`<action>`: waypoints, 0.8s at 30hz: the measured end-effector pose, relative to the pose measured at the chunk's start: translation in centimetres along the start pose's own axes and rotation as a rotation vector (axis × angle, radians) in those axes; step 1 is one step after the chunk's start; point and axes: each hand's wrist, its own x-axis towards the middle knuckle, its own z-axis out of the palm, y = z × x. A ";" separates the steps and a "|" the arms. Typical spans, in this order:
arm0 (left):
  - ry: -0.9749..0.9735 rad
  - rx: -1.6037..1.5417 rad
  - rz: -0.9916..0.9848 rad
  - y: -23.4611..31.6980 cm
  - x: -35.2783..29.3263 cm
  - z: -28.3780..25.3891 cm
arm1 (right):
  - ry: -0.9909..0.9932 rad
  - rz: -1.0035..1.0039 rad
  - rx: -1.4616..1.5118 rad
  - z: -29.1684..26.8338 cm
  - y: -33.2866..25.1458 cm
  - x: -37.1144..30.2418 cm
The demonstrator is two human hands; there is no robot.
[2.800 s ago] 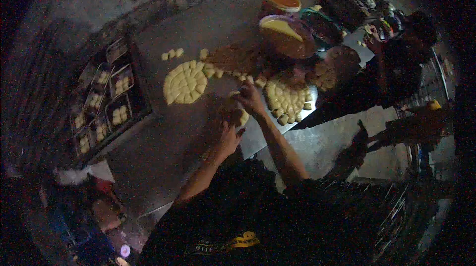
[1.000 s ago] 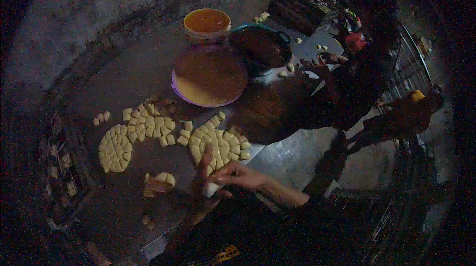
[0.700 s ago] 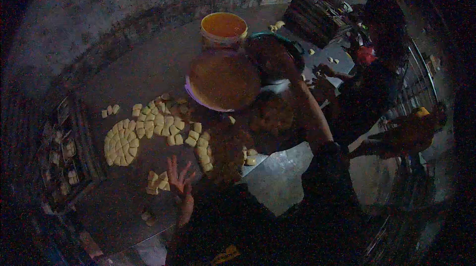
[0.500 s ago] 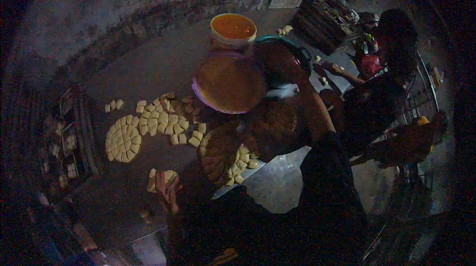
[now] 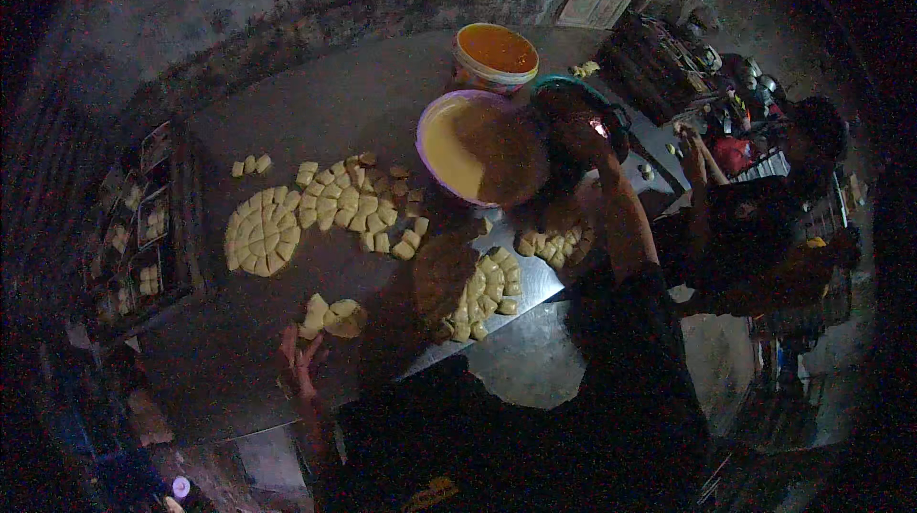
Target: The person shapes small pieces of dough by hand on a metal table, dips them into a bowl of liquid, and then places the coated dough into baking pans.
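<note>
My left hand [image 5: 303, 360] is at the near left of the table, its fingers apart and nothing between them. Just beyond its fingertips lie a few pale dough pieces [image 5: 344, 318]. My right arm stretches far forward, and my right hand [image 5: 585, 138] is over a dark basin with a teal rim [image 5: 564, 83]; shadow hides its fingers. Left of that basin stands a wide purple-rimmed basin [image 5: 449, 152] with pale contents. Cut dough pieces lie in a round disc [image 5: 263, 231], a looser cluster [image 5: 346, 198] and a group near the table edge [image 5: 492, 286].
An orange-filled bucket [image 5: 497, 53] stands behind the basins. More dough [image 5: 564, 244] sits by my right forearm. To the left is a dark rack [image 5: 143, 226] holding dough pieces. A co-worker's arm [image 5: 700, 155] reaches over the table at right, near small dough lumps.
My left hand has drawn back from the dough pieces, which now show uncovered. The view has shifted, so the table appears further right. My right hand stays at the dark basin.
</note>
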 end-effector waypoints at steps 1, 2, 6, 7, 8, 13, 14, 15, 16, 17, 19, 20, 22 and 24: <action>0.042 -0.035 -0.037 2.3 -0.1 1.3 | 0.004 -0.011 0.007 -0.1 -0.5 -0.3; 0.081 -0.070 -0.077 3.5 -0.3 2.3 | 0.008 -0.021 0.017 -0.1 -1.0 -0.9; -0.087 -0.134 -0.042 5.8 -1.3 2.9 | 0.012 -0.098 0.068 -0.2 -4.7 -4.2; -0.116 -0.130 -0.101 6.5 -1.5 2.5 | 0.002 -0.149 0.096 0.0 -6.8 -5.5; -0.145 -0.127 -0.161 7.3 -1.6 2.5 | -0.023 -0.209 0.132 0.2 -8.9 -7.2; -0.292 -0.294 -0.172 10.5 -2.6 3.2 | -0.347 -0.542 0.430 4.4 -21.2 -18.8; -0.341 -0.395 -0.212 10.0 -2.4 2.9 | -0.485 -0.491 0.518 5.4 -24.1 -22.5; -0.300 -0.413 -0.209 9.4 -2.5 2.6 | -0.614 -0.418 0.586 5.7 -27.2 -26.4; -0.250 -0.430 -0.197 8.5 -2.6 2.3 | -0.781 -0.140 0.557 4.8 -32.0 -30.3; -0.241 -0.427 -0.144 6.9 -2.5 1.5 | -0.800 -0.180 0.681 7.2 -32.4 -32.1; -0.238 -0.427 0.003 2.0 -1.6 -0.5 | -0.817 -0.239 0.909 12.8 -31.9 -34.2; -0.235 0.031 0.211 1.9 -1.6 -1.9 | -0.771 -0.316 0.870 13.5 -33.0 -34.5; -0.146 0.191 0.214 4.1 -1.3 -3.4 | -0.661 -0.463 0.780 13.7 -34.7 -34.8; -0.127 -0.376 -0.177 8.7 -0.8 -3.7 | -0.349 -0.690 0.564 13.8 -37.1 -36.0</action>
